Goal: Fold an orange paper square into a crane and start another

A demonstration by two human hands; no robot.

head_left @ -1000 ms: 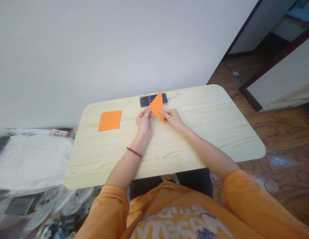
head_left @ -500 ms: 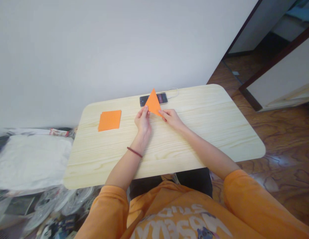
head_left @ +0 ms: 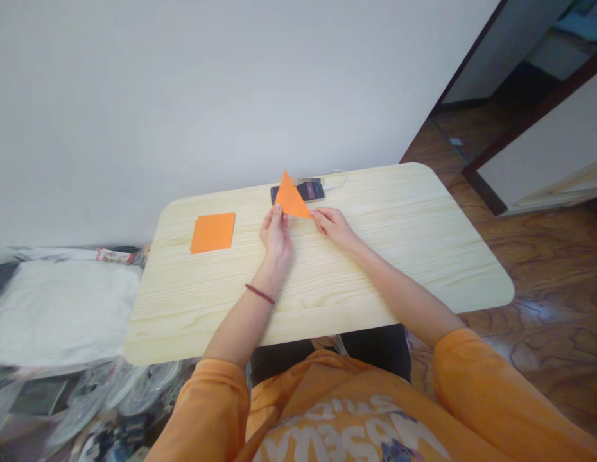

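Note:
An orange sheet of paper folded into a triangle [head_left: 292,199] is held up between both hands, its tip pointing toward the wall. My left hand [head_left: 276,234] pinches its lower left corner between thumb and fingers. At the right corner, my right hand [head_left: 331,226] grips the paper with closed fingertips. Behind the triangle lies a phone [head_left: 312,190], partly covered by it. A stack of orange square paper [head_left: 212,233] rests on the table to the left of my left hand.
The light wooden table [head_left: 375,269] stands against a white wall [head_left: 231,96]. A white cable [head_left: 341,176] runs from the phone. Left of the table are a white cloth-like bundle [head_left: 62,308] and plastic-wrapped items [head_left: 149,388]. A wooden floor [head_left: 558,321] shows at right.
The paper triangle has turned, its tip shifting left and its right corner rising slightly. My right hand has moved up a little with it. My left hand has stayed nearly in place.

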